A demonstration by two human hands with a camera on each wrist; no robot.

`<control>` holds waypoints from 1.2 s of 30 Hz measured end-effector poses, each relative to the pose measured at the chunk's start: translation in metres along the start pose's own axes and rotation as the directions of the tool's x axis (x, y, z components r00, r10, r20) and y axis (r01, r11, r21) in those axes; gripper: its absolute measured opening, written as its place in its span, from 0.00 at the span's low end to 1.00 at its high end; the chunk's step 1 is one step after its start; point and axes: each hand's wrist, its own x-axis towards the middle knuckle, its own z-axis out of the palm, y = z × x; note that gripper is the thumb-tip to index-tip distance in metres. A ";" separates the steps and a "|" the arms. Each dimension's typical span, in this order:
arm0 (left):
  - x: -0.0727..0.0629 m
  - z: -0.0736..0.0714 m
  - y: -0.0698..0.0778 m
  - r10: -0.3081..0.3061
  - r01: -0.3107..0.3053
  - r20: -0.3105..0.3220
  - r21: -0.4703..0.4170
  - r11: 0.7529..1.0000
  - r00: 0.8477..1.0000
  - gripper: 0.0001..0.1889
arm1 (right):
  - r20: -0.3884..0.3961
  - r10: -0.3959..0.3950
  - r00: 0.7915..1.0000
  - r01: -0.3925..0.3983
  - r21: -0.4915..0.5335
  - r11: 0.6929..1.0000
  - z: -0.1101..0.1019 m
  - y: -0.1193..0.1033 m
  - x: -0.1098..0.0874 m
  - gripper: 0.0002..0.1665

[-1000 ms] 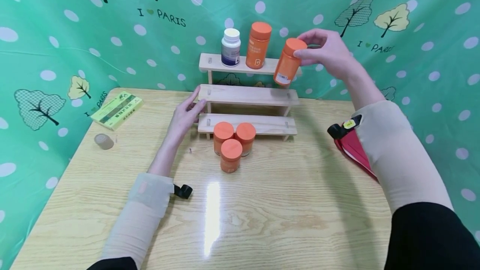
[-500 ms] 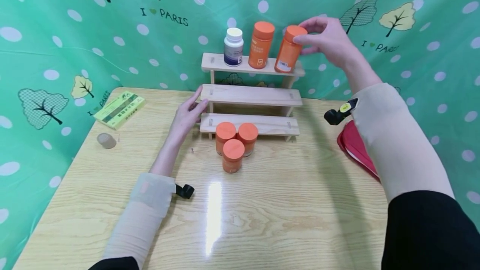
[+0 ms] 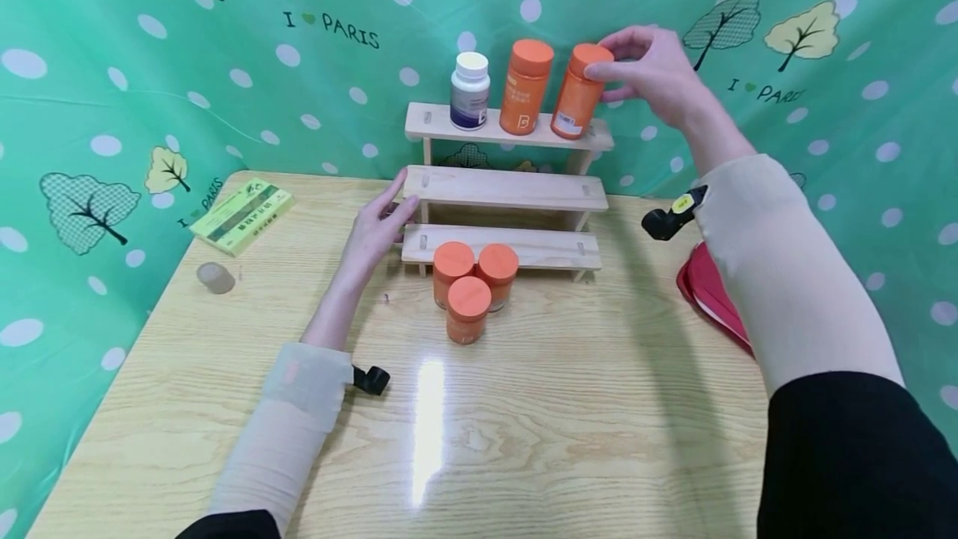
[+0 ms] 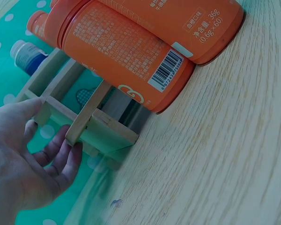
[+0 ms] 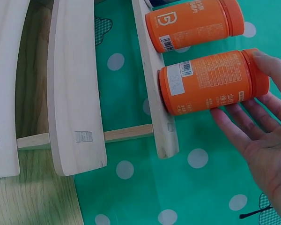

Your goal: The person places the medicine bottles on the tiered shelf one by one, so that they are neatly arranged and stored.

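A three-tier wooden shelf rack (image 3: 506, 187) stands at the back of the table. My right hand (image 3: 653, 75) holds an orange bottle (image 3: 578, 98) by its lid, thumb in front and fingers behind; the bottle's base is at the right end of the top tier. To its left on that tier stand another orange bottle (image 3: 525, 90) and a white-capped bottle (image 3: 470, 93). My left hand (image 3: 372, 227) grips the rack's left side, its thumb by the middle tier and curled fingers (image 4: 70, 161) at a lower piece.
Several short-looking orange-lidded bottles (image 3: 469, 306) cluster in front of the lowest tier. A green-yellow box (image 3: 243, 216) and a small grey cylinder (image 3: 215, 278) lie at left. A red pouch (image 3: 714, 294) lies at right, partly behind the right sleeve. A green polka-dot cloth hangs behind.
My right hand has raised the orange bottle from in front of the top tier and set its base on the tier's right end, more upright. The left hand keeps its grip on the rack.
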 end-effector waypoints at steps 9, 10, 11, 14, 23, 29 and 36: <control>0.001 0.000 -0.001 -0.008 0.008 -0.006 -0.013 1.000 1.000 0.33 | -0.008 0.017 1.000 -0.017 -0.004 1.000 0.003 0.002 0.002 0.28; 0.001 0.000 -0.001 -0.009 0.009 -0.008 -0.009 1.000 1.000 0.33 | -0.009 0.018 1.000 -0.018 -0.005 1.000 0.004 0.002 0.002 0.28; 0.001 0.000 -0.002 -0.009 0.008 -0.009 -0.007 1.000 1.000 0.33 | -0.010 0.019 1.000 -0.019 -0.002 1.000 0.004 0.002 0.002 0.28; 0.001 0.000 -0.002 -0.004 0.004 -0.007 -0.006 1.000 1.000 0.33 | -0.011 0.014 1.000 -0.014 0.003 1.000 0.004 0.003 0.002 0.27; 0.002 0.000 -0.002 0.000 0.000 0.000 -0.012 1.000 1.000 0.33 | -0.003 0.013 1.000 -0.013 0.018 1.000 0.002 0.004 0.002 0.27; 0.001 0.000 -0.001 -0.002 0.002 -0.001 -0.009 1.000 1.000 0.33 | 0.003 0.011 1.000 -0.011 0.021 1.000 0.001 0.003 0.001 0.26; 0.002 0.000 -0.001 -0.002 0.002 -0.002 0.001 1.000 1.000 0.33 | 0.004 0.021 1.000 -0.021 -0.004 1.000 0.001 0.002 0.000 0.29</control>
